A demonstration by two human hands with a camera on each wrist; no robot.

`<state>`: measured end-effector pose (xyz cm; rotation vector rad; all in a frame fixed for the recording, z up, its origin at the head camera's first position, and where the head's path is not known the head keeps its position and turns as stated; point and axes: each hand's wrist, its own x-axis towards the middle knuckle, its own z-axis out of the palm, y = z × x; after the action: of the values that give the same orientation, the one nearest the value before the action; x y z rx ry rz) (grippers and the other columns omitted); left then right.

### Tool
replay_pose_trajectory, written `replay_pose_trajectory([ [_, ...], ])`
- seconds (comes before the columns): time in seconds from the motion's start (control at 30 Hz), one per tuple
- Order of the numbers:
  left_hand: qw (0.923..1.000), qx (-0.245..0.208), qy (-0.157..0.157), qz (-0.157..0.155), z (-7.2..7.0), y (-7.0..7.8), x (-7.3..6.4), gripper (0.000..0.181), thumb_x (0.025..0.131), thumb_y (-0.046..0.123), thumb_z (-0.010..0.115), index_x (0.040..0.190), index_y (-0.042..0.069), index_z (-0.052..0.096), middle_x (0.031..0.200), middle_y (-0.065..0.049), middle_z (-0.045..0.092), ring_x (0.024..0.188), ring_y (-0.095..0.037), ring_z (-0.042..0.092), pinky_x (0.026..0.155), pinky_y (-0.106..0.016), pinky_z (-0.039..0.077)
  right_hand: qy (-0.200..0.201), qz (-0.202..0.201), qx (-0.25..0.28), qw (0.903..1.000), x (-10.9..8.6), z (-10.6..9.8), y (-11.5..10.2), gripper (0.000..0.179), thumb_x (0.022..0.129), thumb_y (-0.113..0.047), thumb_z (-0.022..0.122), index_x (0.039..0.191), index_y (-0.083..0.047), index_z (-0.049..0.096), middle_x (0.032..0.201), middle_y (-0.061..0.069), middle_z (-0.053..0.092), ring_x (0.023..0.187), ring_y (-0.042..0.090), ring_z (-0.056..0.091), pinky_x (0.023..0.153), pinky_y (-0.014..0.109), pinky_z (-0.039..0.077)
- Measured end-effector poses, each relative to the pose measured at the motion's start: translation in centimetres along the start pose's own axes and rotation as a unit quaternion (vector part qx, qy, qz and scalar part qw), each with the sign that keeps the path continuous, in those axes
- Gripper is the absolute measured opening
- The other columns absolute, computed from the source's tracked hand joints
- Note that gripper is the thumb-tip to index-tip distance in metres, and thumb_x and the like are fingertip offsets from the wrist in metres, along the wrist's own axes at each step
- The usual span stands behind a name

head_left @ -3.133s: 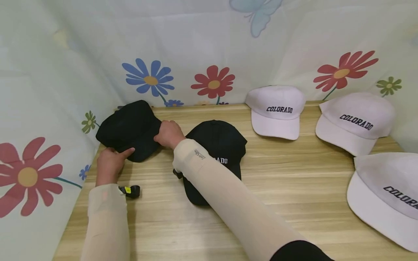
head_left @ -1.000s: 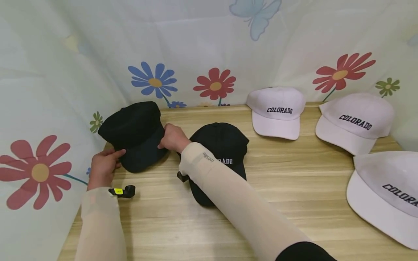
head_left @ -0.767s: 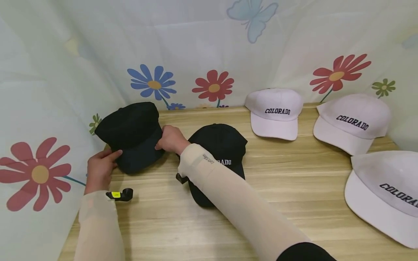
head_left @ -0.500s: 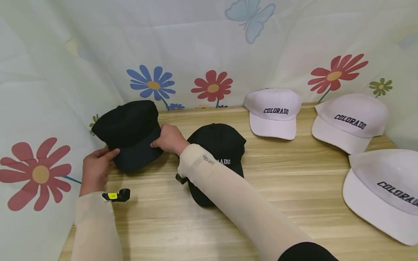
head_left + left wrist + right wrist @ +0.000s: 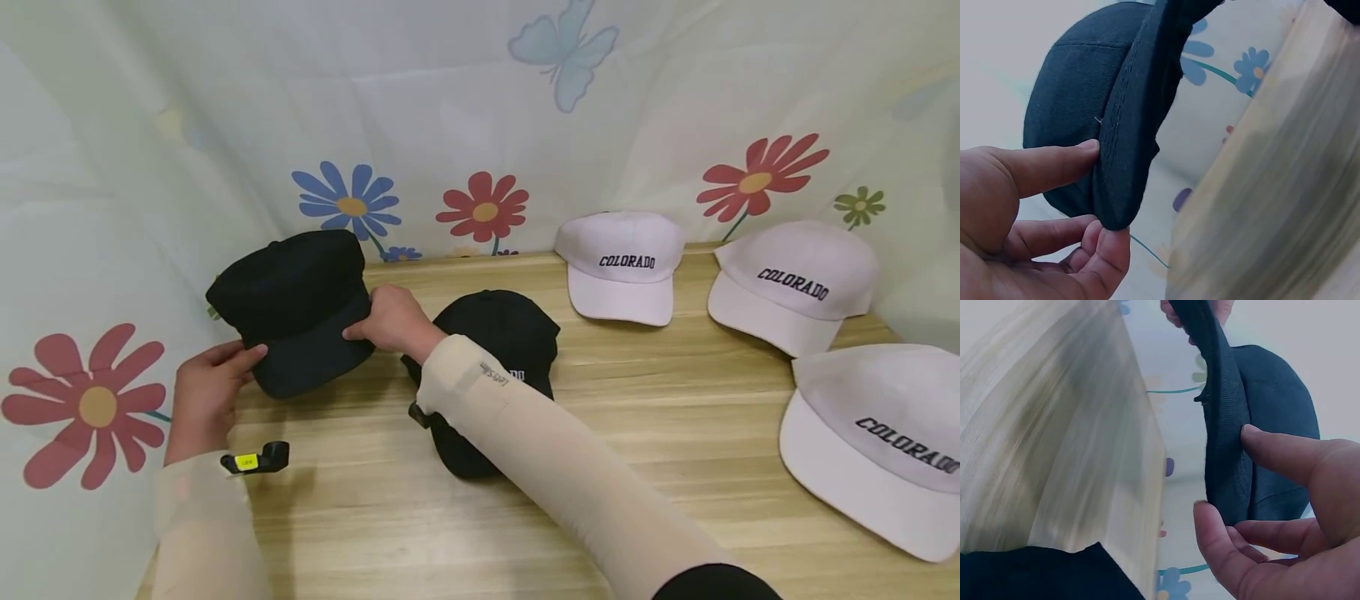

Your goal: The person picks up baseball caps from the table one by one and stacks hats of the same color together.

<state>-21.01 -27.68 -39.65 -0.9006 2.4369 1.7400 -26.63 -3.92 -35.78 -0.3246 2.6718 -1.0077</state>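
Note:
Between my two hands a black cap [image 5: 292,283] is held above the left part of the table, its brim toward me and no lettering showing on it. My left hand [image 5: 210,392] pinches the left end of the brim, thumb on top and fingers below, as the left wrist view shows. At the brim's right end my right hand [image 5: 393,318] pinches likewise; in the right wrist view its thumb [image 5: 1272,447] lies by the seam. A second black cap [image 5: 495,321] with white lettering sits on the table, partly hidden behind my right forearm.
Three white caps lettered COLORADO stand on the right: one at the back [image 5: 622,296], one farther right [image 5: 802,283] and one at the front right [image 5: 847,467]. A flowered cloth [image 5: 450,100] hangs behind and left of the wooden table [image 5: 360,517].
The held cap has been turned so its brim faces me more squarely and has risen off the table. My left hand has shifted left along with it. The other caps stay put.

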Motion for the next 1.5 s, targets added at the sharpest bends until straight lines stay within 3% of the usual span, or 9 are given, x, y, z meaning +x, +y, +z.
replay_pose_trajectory([
  [0.3, 1.0000, -0.001, -0.002, 0.004, -0.2, 0.6, -1.0, 0.082, 0.077, 0.052, 0.072, 0.145, 0.015, 0.046, 0.139, -0.004, 0.047, 0.096, -0.011, 0.052, 0.073, -0.011, 0.049, 0.006, -0.019, 0.018, 0.9996, -1.7, -1.2, 0.0, 0.041, 0.082, -0.038, 0.076, 0.110, -0.010, 0.067, 0.089, 0.001, 0.065, 0.080, 0.016, 0.059, 0.069, 0.026, 0.049],
  [0.53, 0.9997, -0.014, -0.004, 0.019, -0.6, 1.0, -1.9, 0.084, 0.074, 0.049, 0.076, 0.144, 0.011, 0.047, 0.102, 0.009, 0.051, 0.086, -0.011, 0.051, 0.067, -0.010, 0.049, 0.007, -0.027, 0.044, 0.9987, -2.6, -1.7, 0.5, 0.044, 0.081, -0.038, 0.077, 0.110, -0.008, 0.067, 0.088, 0.002, 0.065, 0.075, 0.017, 0.061, 0.066, 0.026, 0.049],
  [0.63, 0.9993, -0.018, -0.009, 0.031, -0.7, 1.3, -2.3, 0.083, 0.076, 0.046, 0.077, 0.143, 0.009, 0.047, 0.097, 0.009, 0.052, 0.081, -0.010, 0.051, 0.065, -0.011, 0.049, 0.006, -0.031, 0.051, 0.9982, -3.0, -2.0, 0.6, 0.042, 0.081, -0.039, 0.077, 0.108, -0.008, 0.067, 0.084, 0.002, 0.065, 0.069, 0.016, 0.062, 0.064, 0.026, 0.050],
  [0.87, 0.9983, -0.022, -0.013, 0.052, -0.4, 1.9, -3.6, 0.079, 0.078, 0.042, 0.077, 0.142, 0.006, 0.048, 0.096, 0.007, 0.052, 0.078, -0.008, 0.053, 0.063, -0.011, 0.049, 0.006, -0.050, 0.059, 0.9970, -4.1, -3.1, 1.1, 0.034, 0.081, -0.039, 0.077, 0.100, -0.012, 0.067, 0.074, 0.001, 0.065, 0.059, 0.016, 0.063, 0.061, 0.027, 0.049],
  [1.03, 0.9975, -0.030, -0.020, 0.061, 0.1, 2.2, -4.3, 0.077, 0.078, 0.040, 0.077, 0.141, 0.006, 0.048, 0.097, 0.007, 0.052, 0.078, -0.008, 0.053, 0.064, -0.011, 0.050, 0.016, -0.046, 0.062, 0.9969, -4.8, -3.6, 1.7, 0.031, 0.080, -0.039, 0.078, 0.094, -0.013, 0.068, 0.072, 0.002, 0.063, 0.065, 0.020, 0.064, 0.060, 0.028, 0.049],
  [1.23, 0.9964, -0.006, -0.020, 0.082, 0.7, 2.5, -5.0, 0.076, 0.080, 0.041, 0.075, 0.142, 0.006, 0.047, 0.099, 0.008, 0.052, 0.084, -0.008, 0.053, 0.066, -0.011, 0.050, 0.014, -0.033, 0.090, 0.9953, -5.4, -4.2, 2.4, 0.036, 0.079, -0.037, 0.079, 0.103, -0.013, 0.068, 0.078, 0.000, 0.065, 0.076, 0.027, 0.070, 0.064, 0.029, 0.051],
  [1.5, 0.9935, 0.024, -0.037, 0.105, 1.5, 3.3, -6.1, 0.076, 0.083, 0.042, 0.072, 0.143, 0.005, 0.044, 0.104, 0.009, 0.050, 0.092, -0.008, 0.050, 0.069, -0.010, 0.050, 0.027, -0.041, 0.100, 0.9937, -6.6, -5.1, 3.3, 0.044, 0.079, -0.038, 0.079, 0.115, -0.015, 0.068, 0.091, -0.002, 0.070, 0.076, 0.027, 0.070, 0.065, 0.029, 0.052],
])
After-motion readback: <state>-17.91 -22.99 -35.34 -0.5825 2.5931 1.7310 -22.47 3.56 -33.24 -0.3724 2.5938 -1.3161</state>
